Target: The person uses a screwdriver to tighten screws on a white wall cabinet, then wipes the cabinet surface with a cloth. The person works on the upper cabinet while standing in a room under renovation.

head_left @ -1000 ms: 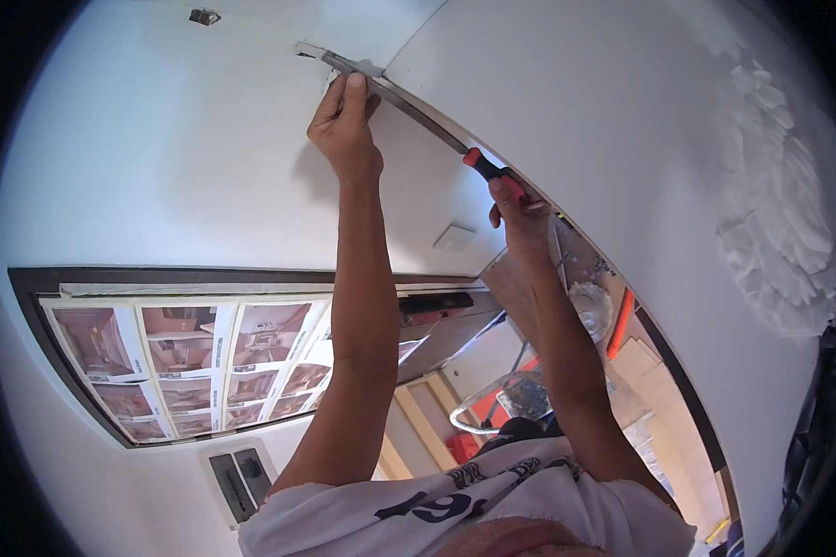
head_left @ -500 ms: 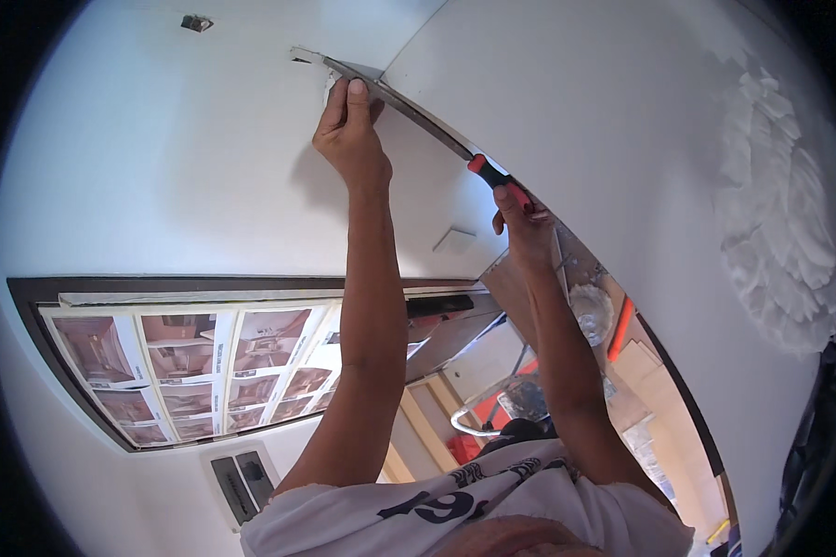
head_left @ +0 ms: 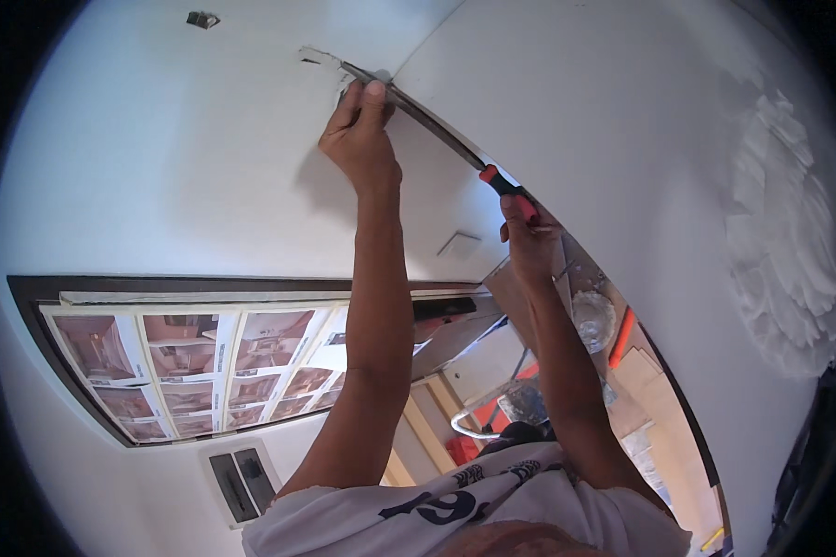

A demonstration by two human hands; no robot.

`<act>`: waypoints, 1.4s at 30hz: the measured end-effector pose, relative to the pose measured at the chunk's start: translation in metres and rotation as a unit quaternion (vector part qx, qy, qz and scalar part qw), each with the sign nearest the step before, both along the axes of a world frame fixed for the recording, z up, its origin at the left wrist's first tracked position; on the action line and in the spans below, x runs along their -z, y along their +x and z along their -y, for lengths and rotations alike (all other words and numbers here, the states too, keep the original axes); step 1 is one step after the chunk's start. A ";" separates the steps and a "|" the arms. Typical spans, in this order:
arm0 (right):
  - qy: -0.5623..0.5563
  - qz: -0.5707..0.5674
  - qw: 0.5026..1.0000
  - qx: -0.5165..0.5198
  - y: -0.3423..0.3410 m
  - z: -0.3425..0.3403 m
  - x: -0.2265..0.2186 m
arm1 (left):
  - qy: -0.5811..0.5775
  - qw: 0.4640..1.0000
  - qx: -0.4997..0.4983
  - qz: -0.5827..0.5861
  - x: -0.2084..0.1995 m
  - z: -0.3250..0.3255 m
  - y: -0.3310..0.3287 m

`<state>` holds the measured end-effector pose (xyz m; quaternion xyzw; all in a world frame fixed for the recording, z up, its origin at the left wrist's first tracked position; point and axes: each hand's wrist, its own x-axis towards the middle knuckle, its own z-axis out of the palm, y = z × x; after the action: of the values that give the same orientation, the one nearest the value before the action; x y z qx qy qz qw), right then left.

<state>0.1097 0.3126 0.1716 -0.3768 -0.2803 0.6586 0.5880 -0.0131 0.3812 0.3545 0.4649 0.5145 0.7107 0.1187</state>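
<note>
A long, flat metal file (head_left: 437, 126) with a red and black handle slants along the edge of the white panel at upper centre. My right hand (head_left: 532, 243) is closed around the handle at its lower right end. Near the far tip, my left hand (head_left: 360, 139) pinches the blade between thumb and fingers. The tip lies beside a small chipped hole (head_left: 310, 60) in the white wall (head_left: 241, 158). Part of the blade and some left fingers are hidden behind my left thumb and hand.
Another small cut-out (head_left: 202, 19) shows at upper left. A dark-framed panel of printed pictures (head_left: 186, 371) sits at lower left, above a switch plate (head_left: 241, 485). White plastic sheeting or filler (head_left: 780, 232) covers the right surface. Below are an orange tube (head_left: 621, 337) and a round tub (head_left: 593, 320).
The file and both hands have shifted slightly right and down, so the tip is farther from the chipped hole. Both grips stay the same, and the view has tilted a little.
</note>
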 end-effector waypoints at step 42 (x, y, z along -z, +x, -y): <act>0.015 -0.107 0.994 0.011 0.013 0.000 0.011 | -0.024 0.999 0.016 0.036 0.006 0.000 -0.007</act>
<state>0.1222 0.3125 0.1606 -0.2978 -0.2214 0.6845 0.6275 -0.0198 0.3812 0.3480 0.4445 0.5196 0.7120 0.1597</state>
